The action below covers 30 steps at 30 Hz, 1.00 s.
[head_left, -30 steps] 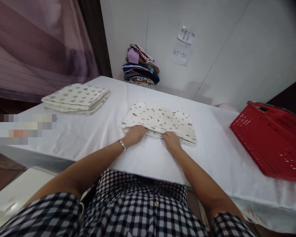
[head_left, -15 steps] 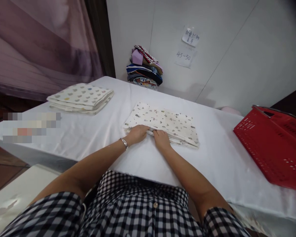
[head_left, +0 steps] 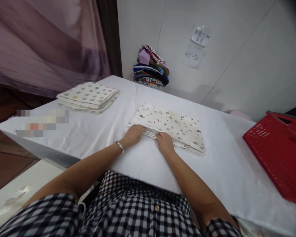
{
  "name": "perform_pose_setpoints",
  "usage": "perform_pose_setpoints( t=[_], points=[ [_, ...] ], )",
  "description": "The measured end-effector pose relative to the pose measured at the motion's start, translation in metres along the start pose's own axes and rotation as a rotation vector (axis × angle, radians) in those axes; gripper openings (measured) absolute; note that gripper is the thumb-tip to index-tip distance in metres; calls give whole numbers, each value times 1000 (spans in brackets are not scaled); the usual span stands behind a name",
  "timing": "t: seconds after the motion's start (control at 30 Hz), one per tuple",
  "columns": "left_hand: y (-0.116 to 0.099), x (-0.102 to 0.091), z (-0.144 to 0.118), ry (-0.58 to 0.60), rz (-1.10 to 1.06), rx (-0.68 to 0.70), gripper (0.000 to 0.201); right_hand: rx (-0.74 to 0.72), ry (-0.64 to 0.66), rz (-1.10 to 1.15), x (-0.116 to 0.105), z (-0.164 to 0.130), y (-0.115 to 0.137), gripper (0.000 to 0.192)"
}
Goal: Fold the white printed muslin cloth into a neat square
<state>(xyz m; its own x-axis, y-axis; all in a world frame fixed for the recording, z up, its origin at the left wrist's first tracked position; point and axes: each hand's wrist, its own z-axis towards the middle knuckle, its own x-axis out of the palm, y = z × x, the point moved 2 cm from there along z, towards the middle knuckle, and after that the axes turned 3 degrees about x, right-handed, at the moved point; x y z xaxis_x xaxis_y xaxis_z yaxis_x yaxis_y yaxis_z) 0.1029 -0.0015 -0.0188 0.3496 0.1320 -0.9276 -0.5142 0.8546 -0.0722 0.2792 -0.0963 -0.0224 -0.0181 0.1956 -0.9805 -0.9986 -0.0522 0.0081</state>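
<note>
A person's left hand (head_left: 134,135) and right hand (head_left: 165,144) rested at the near edge of a folded white cloth (head_left: 171,123), printed with small motifs, which lay flat on a white-draped surface (head_left: 217,177). The left was by one corner, the right farther along; the fingers (head_left: 139,129) of both bent over the layers, though whether they gripped could not be told. Another folded patterned cloth (head_left: 87,93) lay well to the left, a red plastic basket (head_left: 278,151) to the right.
</note>
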Motion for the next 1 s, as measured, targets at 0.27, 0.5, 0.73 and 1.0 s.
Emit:
perform_pose_setpoints(
  t=[0.27,0.5,0.73,1.0],
  points=[
    [24,-12,-6,7,59,-162,22,-27,-31,65,3,-2,-1,29],
    [31,-13,-20,-65,-78,-292,32,-33,-50,80,4,-4,0,31],
    [-6,-12,-26,-113,-100,-99,40,-38,-47,104,-1,-5,2,28],
    [-9,-7,-13,-17,-207,59,28,-75,-130,230,-1,-12,-6,28]
  ],
)
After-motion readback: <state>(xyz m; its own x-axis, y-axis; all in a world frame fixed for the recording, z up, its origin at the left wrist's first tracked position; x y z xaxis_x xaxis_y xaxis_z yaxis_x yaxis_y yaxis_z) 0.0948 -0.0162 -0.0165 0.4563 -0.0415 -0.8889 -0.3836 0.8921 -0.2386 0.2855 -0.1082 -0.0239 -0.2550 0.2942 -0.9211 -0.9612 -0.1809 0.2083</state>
